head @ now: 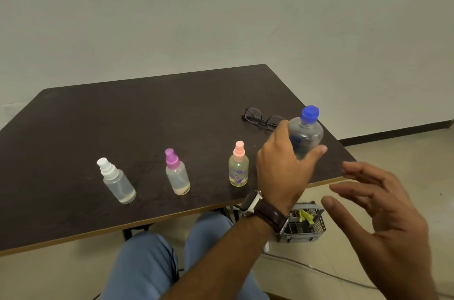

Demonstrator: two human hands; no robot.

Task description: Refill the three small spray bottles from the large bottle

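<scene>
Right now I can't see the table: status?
Left hand grips large bottle, blue cap on. Right hand open, empty. Three spray bottles capped. Glasses behind.

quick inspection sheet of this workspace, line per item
surface: dark table, bottles standing on it
job's things: white-capped spray bottle, purple-capped spray bottle and pink-capped spray bottle in a row, caps on, each with a little liquid at the bottom; large bottle, blue cap on
clutter: glasses behind the large bottle
grip: left hand, with wristwatch, holds the large bottle; right hand open, holds nothing
cables: cable on the floor
surroundings: plain wall; grey basket on the floor, beside the table
</scene>
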